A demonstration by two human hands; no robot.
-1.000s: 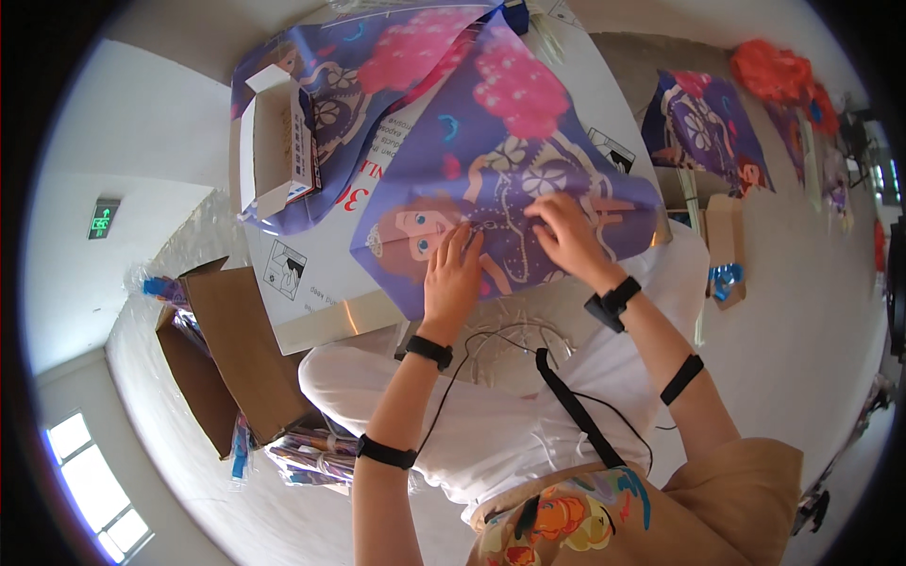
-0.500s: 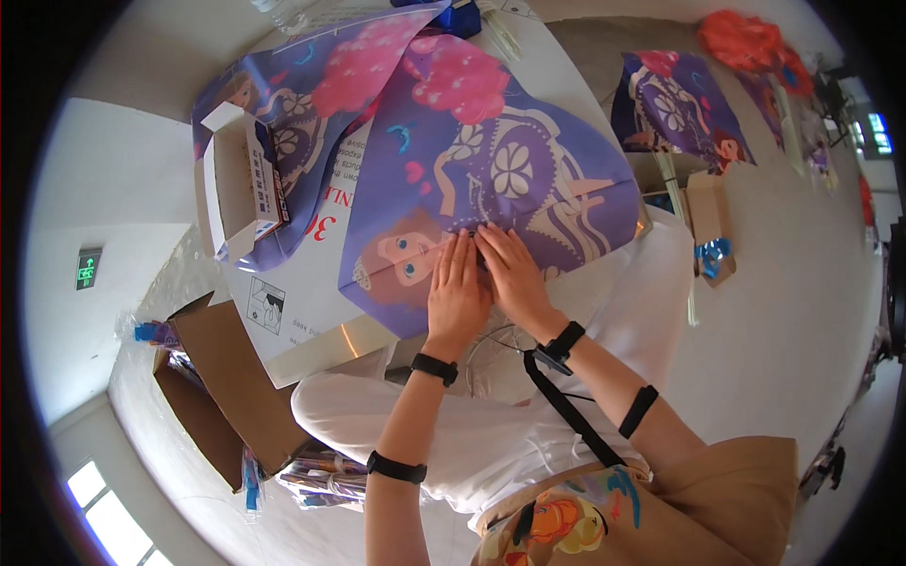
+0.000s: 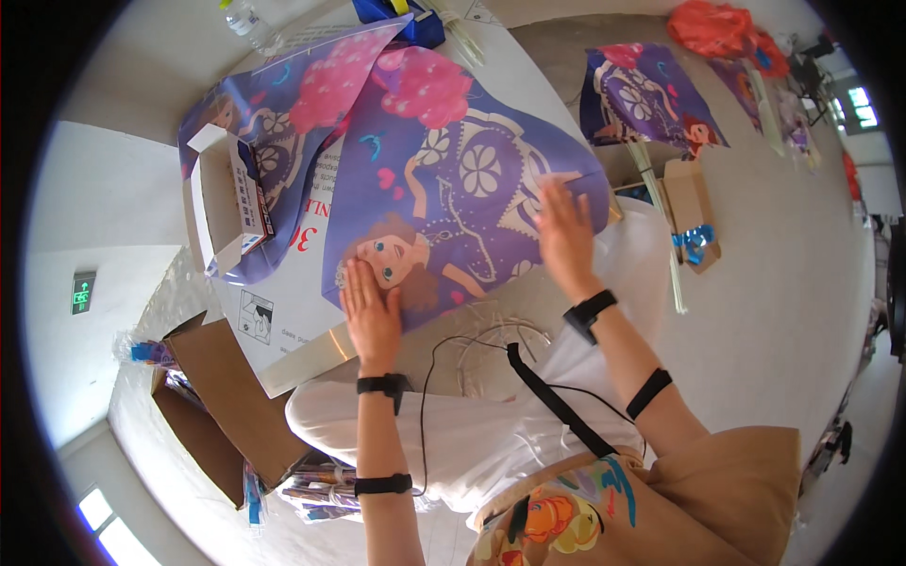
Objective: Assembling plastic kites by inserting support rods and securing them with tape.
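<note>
A purple printed sheet (image 3: 479,170) with a cartoon princess and pink balloons lies spread over a white board (image 3: 269,351) in front of me. My left hand (image 3: 372,316) rests flat on its near left corner, by the princess's crown, fingers stretched out. Near the sheet's right edge, my right hand (image 3: 566,236) is open, its fingertips at the printed arm; whether the palm touches is hidden. Neither hand grips anything. A second purple sheet (image 3: 274,141) lies beside the first on the left, with an open white box (image 3: 219,203) on it.
A brown carton (image 3: 231,406) with packed bundles stands at the lower left. To the right are another printed sheet (image 3: 642,104), pale thin sticks (image 3: 661,203) and a small carton (image 3: 694,203). A plastic bottle (image 3: 247,24) and a blue item (image 3: 415,26) are at the back.
My hands were together at the middle of the sheet's near edge. They have moved apart, left hand to the left corner, right hand to the right. The sheet's near edge looks flatter.
</note>
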